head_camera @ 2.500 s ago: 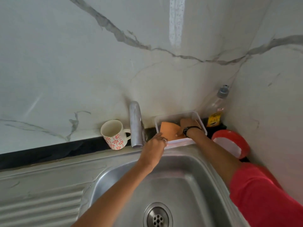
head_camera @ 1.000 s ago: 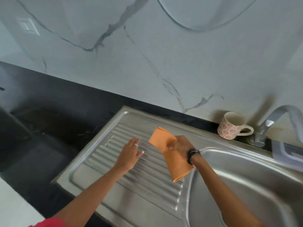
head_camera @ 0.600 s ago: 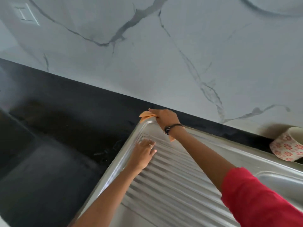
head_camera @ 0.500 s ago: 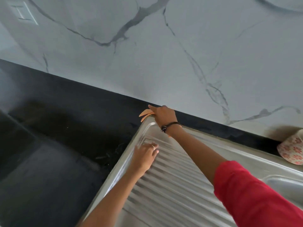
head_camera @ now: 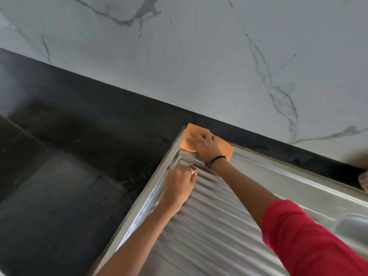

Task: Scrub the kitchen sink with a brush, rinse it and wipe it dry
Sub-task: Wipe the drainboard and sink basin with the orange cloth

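The steel sink's ribbed drainboard (head_camera: 215, 232) runs from the middle to the lower right. An orange cloth (head_camera: 225, 148) lies spread flat on the drainboard's far left corner. My right hand (head_camera: 205, 145) presses flat on the cloth with fingers extended. My left hand (head_camera: 179, 186) rests on the ribs just in front of it, fingers loosely bent, holding nothing. A corner of the sink basin (head_camera: 354, 226) shows at the right edge.
A black stone counter (head_camera: 69, 156) lies to the left of the drainboard and in a strip behind it. A marble wall (head_camera: 199, 56) rises at the back. A patterned mug (head_camera: 363, 180) peeks in at the right edge.
The cloth went from the tub by the tap to the drainboard's far left corner. It was bunched under my right hand; now it lies spread flat. My left hand slid slightly farther up.
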### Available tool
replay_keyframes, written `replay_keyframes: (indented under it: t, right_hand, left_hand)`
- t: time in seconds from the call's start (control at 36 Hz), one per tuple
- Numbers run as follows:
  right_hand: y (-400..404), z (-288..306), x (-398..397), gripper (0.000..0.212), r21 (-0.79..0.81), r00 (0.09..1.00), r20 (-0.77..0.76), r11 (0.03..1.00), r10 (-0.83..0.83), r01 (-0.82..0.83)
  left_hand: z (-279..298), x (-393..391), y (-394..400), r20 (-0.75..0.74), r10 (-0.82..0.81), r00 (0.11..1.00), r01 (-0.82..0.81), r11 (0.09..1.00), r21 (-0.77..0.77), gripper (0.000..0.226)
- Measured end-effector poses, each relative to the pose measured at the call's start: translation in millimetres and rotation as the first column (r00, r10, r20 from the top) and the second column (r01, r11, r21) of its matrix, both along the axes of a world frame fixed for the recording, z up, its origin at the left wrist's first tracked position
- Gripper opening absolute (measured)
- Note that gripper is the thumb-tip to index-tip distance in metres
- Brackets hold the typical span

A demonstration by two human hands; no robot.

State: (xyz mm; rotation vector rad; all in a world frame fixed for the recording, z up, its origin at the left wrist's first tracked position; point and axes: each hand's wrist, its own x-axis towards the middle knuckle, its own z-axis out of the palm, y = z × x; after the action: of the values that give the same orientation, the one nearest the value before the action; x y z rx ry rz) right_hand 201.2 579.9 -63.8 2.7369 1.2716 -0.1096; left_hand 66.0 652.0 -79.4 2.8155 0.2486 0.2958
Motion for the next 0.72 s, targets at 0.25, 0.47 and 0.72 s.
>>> replay_keyframes:
  t: [0.25, 0.47, 0.72]
  right_hand:
    - [-20.0, 5.0, -13.5, 0.062, -0.031, 0.998, 0.058, 0.999, -0.033, 0.035]
    - [-52.7, 5.1, -17.2, 0.063, -0.026, 0.995, 0.033, 0.995, -0.09, 0.091]
    - [-103.4, 4.5, -20.6, 0.064, -0.008, 0.987, -0.005, 0.987, -0.159, 0.159]
  left_hand:
    - [-6.6, -11.9, 4.1, -0.089, -0.064, 0.994, 0.08, 0.978, 0.194, 0.045]
    - [6.6, -15.7, -27.2, -0.17, -0.051, 0.984, 0.06, 0.997, 0.047, 0.05]
    - [7.6, -19.7, -87.1, -0.35, -0.224, 0.909, 0.216, 0.974, -0.062, 0.084]
